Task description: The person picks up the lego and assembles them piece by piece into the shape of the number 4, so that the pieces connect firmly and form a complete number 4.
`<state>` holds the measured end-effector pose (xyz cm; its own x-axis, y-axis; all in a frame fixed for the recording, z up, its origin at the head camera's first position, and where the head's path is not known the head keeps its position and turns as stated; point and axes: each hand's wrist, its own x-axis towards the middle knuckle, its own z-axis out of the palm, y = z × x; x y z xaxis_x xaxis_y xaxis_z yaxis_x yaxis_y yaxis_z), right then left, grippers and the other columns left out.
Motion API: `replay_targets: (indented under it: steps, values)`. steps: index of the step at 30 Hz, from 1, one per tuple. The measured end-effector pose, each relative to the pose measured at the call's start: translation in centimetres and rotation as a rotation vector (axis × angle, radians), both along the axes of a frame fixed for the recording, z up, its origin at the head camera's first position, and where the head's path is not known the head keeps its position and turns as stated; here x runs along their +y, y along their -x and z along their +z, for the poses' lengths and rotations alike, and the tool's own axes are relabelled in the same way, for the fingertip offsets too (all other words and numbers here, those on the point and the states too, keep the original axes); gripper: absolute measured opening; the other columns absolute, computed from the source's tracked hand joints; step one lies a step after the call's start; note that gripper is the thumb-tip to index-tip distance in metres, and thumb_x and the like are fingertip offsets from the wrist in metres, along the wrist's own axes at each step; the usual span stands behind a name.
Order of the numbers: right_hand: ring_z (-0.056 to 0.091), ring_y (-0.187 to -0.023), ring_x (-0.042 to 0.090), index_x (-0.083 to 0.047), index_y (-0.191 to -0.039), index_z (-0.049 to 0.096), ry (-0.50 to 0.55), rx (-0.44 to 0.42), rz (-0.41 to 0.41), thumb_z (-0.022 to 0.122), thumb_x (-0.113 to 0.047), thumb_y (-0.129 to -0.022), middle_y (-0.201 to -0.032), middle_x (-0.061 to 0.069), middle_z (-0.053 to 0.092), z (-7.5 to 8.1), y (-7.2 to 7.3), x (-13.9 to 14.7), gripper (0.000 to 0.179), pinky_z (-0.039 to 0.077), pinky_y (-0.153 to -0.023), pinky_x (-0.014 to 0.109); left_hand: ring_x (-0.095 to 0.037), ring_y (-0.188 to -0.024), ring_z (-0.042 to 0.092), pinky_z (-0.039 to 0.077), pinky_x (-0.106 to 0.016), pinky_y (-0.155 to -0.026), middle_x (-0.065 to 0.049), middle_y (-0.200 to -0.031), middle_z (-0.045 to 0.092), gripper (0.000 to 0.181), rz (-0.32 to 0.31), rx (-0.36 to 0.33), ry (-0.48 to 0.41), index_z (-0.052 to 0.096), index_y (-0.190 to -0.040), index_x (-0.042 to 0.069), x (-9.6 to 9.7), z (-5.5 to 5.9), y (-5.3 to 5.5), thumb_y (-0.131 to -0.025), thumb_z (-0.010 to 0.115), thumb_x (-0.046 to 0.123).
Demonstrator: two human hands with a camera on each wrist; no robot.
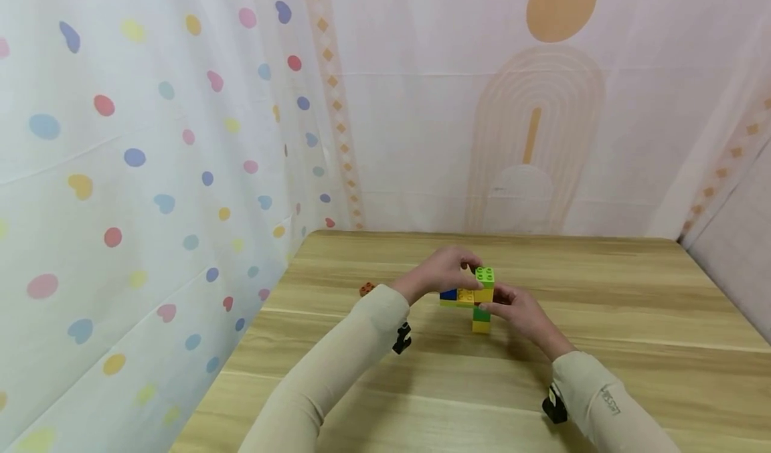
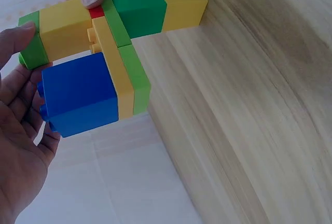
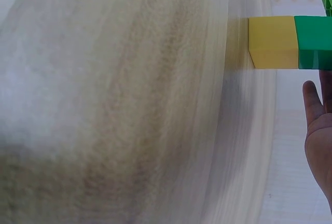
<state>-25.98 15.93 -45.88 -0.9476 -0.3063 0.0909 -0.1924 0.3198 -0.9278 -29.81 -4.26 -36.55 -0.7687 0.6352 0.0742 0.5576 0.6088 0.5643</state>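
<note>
A small structure of toy building bricks stands upright on the table between both hands. Its column has a yellow brick [image 1: 480,327] at the base and a green brick [image 2: 139,11] above it. Lime and yellow flat layers extend to one side, carrying a blue brick [image 2: 80,95]. Higher up sit a sliver of red brick [image 2: 97,12], another yellow brick [image 2: 66,27] and a lime brick [image 1: 484,276] on top. My left hand [image 1: 448,270] pinches the lime brick between thumb and fingers. Gripping the column near the red brick, my right hand [image 1: 525,314] has its thumb across the near side.
An orange-red brick [image 1: 367,288] lies on the wooden table [image 1: 632,292], left of the structure and partly behind the left forearm. A dotted curtain [image 1: 181,138] hangs along the left side, and a patterned curtain [image 1: 415,138] hangs behind the table's far edge.
</note>
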Motion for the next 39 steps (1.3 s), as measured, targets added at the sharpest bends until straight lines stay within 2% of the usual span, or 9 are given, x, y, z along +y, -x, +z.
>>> replay_targets:
  steps: [3,7,14,32,36,39]
  values:
    - [0.061,-0.11,0.024,-0.002,-0.135,0.059,-0.003,-0.005,-0.007,0.069,-0.027,-0.096,-0.124,0.012,0.065,0.1,0.0,0.2,0.047,0.05,-0.092,0.041,-0.009,-0.1,0.056,0.047,-0.025,-0.086,0.008,-0.105,0.068,0.033,-0.007,0.012,-0.008,0.072,-0.117,0.01,0.4,-0.1,0.0,-0.088,0.077,0.023]
    - [0.061,-0.111,0.023,-0.003,-0.135,0.06,-0.015,-0.007,-0.016,0.069,-0.028,-0.095,-0.124,0.011,0.066,-0.1,0.1,0.4,0.048,0.05,-0.093,0.041,-0.009,-0.097,0.056,0.046,-0.025,-0.085,0.009,-0.101,0.069,0.029,-0.021,0.012,-0.083,0.074,-0.114,0.01,0.5,-0.7,0.1,-0.087,0.078,0.02]
    - [0.061,-0.11,0.024,-0.002,-0.133,0.06,-0.017,0.006,-0.017,0.069,-0.029,-0.095,-0.122,0.012,0.066,-0.2,0.0,0.4,0.048,0.05,-0.092,0.041,-0.01,-0.09,0.055,0.046,-0.025,-0.077,0.01,-0.096,0.065,0.025,0.002,-0.032,-0.157,0.073,-0.112,0.015,0.2,-1.8,0.1,-0.089,0.076,0.023]
    - [0.061,-0.11,0.025,-0.003,-0.133,0.061,-0.041,0.001,-0.027,0.07,-0.033,-0.093,-0.121,0.01,0.067,0.0,-0.2,0.2,0.05,0.049,-0.093,0.044,-0.009,-0.09,0.053,0.045,-0.024,-0.075,0.009,-0.097,0.064,0.028,-0.004,-0.021,-0.137,0.072,-0.114,0.014,-0.1,-1.9,-0.1,-0.089,0.076,0.026]
    - [0.061,-0.109,0.023,-0.005,-0.133,0.061,-0.052,-0.007,-0.036,0.071,-0.035,-0.093,-0.121,0.008,0.067,0.1,-0.2,0.0,0.051,0.049,-0.093,0.044,-0.009,-0.095,0.055,0.046,-0.025,-0.079,0.008,-0.103,0.065,0.039,-0.006,-0.012,-0.115,0.069,-0.123,0.014,-0.9,-1.6,0.1,-0.091,0.073,0.035]
    - [0.061,-0.108,0.023,-0.006,-0.132,0.062,-0.049,-0.018,-0.042,0.072,-0.034,-0.093,-0.12,0.007,0.067,0.2,-0.1,-0.2,0.049,0.048,-0.094,0.045,-0.01,-0.098,0.055,0.047,-0.028,-0.081,0.008,-0.109,0.063,0.05,0.038,-0.034,-0.119,0.064,-0.132,0.014,-2.1,-1.2,0.5,-0.093,0.067,0.046]
